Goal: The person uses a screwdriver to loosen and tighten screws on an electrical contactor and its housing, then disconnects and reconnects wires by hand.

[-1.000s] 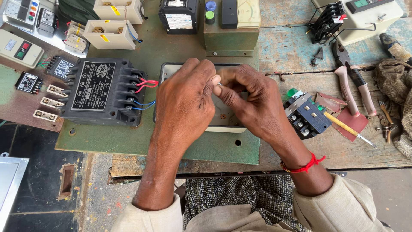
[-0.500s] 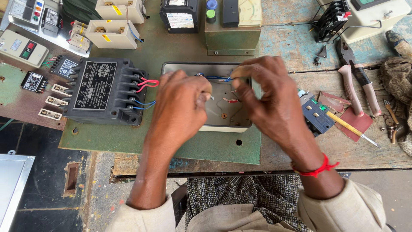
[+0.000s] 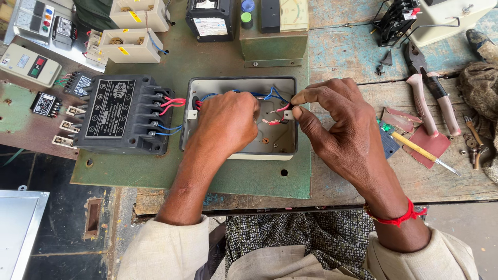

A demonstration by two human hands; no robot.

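Left hand (image 3: pixel 225 124) rests curled inside the grey enclosure (image 3: pixel 238 85), covering its left half; what it grips cannot be determined. Right hand (image 3: pixel 340 127) pinches the blue wire (image 3: pixel 270 95) at the enclosure's right edge. Beyond the left hand sits the black terminal block (image 3: pixel 122 114).

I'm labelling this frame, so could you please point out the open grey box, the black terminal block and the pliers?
Open grey box (image 3: pixel 282 148), head view: bare floor near its lower rim.
Black terminal block (image 3: pixel 111 111), head view: top label plate.
Pliers (image 3: pixel 433 101), head view: pink handles.
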